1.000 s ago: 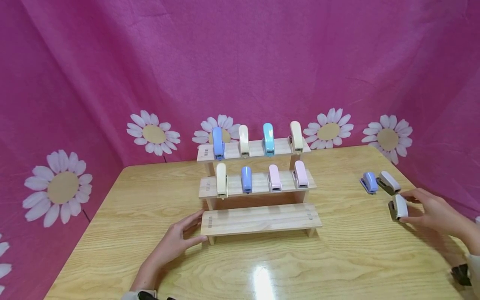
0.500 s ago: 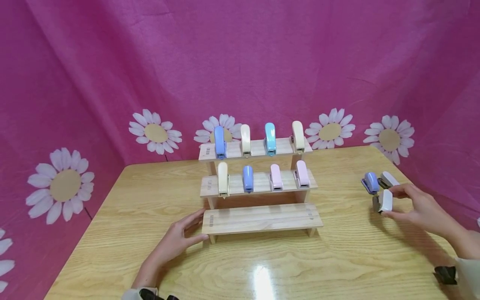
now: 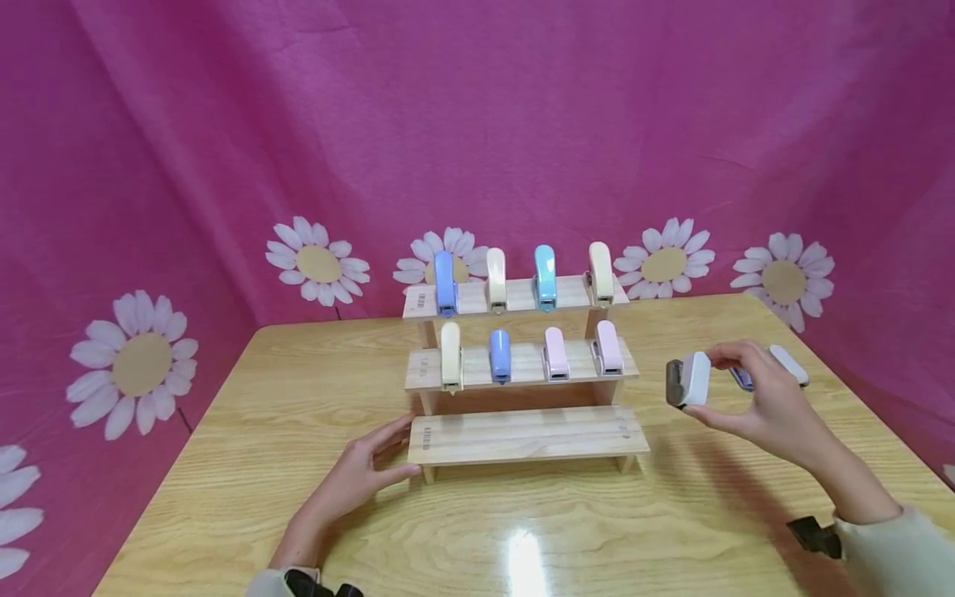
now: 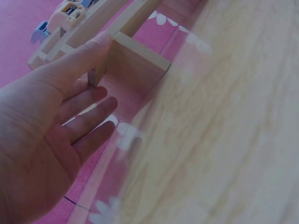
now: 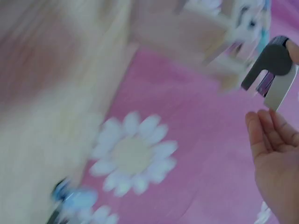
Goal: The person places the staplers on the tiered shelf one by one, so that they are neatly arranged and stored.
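In the head view my right hand (image 3: 779, 410) pinches a white and dark grey stapler (image 3: 697, 380) between thumb and fingers, raised over the table right of the stand. The right wrist view shows this stapler (image 5: 275, 60) side-on. My left hand (image 3: 351, 481) holds the left end of the three-step wooden display stand (image 3: 522, 438) at its lowest shelf. In the left wrist view the thumb lies at the front edge of the stand (image 4: 138, 60), with the other fingers (image 4: 96, 114) extended below and behind. Cream, blue, turquoise and pink staplers line the upper two shelves; the lowest shelf is bare.
On the table at right, a white-topped stapler (image 3: 791, 365) and a blue stapler (image 3: 741, 378) lie partly hidden behind my right hand. A magenta curtain (image 3: 477, 124) with daisies surrounds the back and sides of the wooden table (image 3: 597, 539).
My right hand has lifted the white and grey stapler off the table at right and carried it left toward the stand. My left hand stays at the stand's left end.
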`<state>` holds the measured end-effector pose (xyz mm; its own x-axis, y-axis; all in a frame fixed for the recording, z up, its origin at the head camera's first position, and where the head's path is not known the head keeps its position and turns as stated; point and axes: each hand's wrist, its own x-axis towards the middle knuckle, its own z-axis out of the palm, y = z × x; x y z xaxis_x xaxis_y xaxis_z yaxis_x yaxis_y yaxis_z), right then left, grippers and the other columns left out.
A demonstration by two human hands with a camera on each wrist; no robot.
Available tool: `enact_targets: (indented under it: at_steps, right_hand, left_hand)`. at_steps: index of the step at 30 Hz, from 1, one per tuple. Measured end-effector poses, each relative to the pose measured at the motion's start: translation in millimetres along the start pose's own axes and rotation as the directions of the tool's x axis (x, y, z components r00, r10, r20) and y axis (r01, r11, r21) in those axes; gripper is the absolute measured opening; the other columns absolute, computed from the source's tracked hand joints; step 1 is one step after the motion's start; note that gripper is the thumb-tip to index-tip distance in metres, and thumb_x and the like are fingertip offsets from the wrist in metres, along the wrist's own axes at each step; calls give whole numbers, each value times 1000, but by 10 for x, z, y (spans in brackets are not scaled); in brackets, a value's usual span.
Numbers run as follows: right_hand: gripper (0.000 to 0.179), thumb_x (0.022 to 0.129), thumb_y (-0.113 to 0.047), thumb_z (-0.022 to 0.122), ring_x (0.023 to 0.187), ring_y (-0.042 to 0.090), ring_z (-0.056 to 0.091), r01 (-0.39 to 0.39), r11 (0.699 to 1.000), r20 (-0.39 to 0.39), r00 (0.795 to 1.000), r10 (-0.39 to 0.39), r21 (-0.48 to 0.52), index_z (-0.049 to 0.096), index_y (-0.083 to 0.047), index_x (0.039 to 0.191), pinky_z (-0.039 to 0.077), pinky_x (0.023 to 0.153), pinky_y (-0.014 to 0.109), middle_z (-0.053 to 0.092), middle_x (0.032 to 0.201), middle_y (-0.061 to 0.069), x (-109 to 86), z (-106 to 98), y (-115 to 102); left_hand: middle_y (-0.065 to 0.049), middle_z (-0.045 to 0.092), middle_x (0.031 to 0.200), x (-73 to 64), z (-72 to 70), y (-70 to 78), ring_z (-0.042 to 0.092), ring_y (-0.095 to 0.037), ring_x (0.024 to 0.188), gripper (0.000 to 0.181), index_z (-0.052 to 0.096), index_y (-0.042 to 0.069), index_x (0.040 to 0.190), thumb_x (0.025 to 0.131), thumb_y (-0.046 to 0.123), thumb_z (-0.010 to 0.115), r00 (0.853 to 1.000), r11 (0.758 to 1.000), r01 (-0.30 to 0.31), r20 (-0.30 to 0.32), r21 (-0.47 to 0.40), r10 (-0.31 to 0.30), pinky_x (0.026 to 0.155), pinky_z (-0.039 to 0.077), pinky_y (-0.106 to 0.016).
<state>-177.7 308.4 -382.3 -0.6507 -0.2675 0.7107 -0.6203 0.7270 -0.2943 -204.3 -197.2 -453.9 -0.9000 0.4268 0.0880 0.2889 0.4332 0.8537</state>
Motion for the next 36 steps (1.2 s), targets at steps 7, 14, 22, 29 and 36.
enact_targets:
  at_steps: [7,14,22,29,36]
  right_hand:
    - [78,81,-63,65,97,7,51,121,992,-30,992,-119,47,56,8,111,38,91,0,60,104,11,271,262,-487]
    - [72,86,-59,61,96,16,53,197,972,-40,980,-193,131,55,7,113,44,89,4,60,107,12,445,630,-899]
    - [66,74,-33,86,104,19,56,190,971,98,974,-206,148,53,1,119,59,86,34,59,114,10,486,1097,-1220]
    - [67,71,-26,88,107,22,58,129,981,211,965,-158,147,53,2,120,59,90,34,59,114,10,509,1468,-1439]
    - [65,73,-27,87,107,20,56,62,987,296,949,-105,151,52,2,121,58,89,32,57,115,10,520,1674,-1536]
  left_hand:
    - [-21,49,147,8,-3,-27,53,-35,132,79,38,4,150,84,27,76,1000,1000,-9,0,6,9,112,43,-41]
    - [-23,48,146,14,8,-37,52,-37,131,79,37,1,149,85,27,75,999,999,-45,3,15,45,111,44,-43]
    - [-23,48,146,7,11,-23,53,-37,131,79,37,0,149,85,27,75,999,999,-44,-6,22,44,111,43,-43]
    - [-23,47,146,1,4,-27,52,-38,132,77,39,1,148,85,25,75,999,999,-33,-3,-2,33,111,44,-42]
    - [-24,46,147,8,7,-40,50,-38,133,78,37,-1,148,86,25,75,999,999,-41,5,-17,42,111,44,-40]
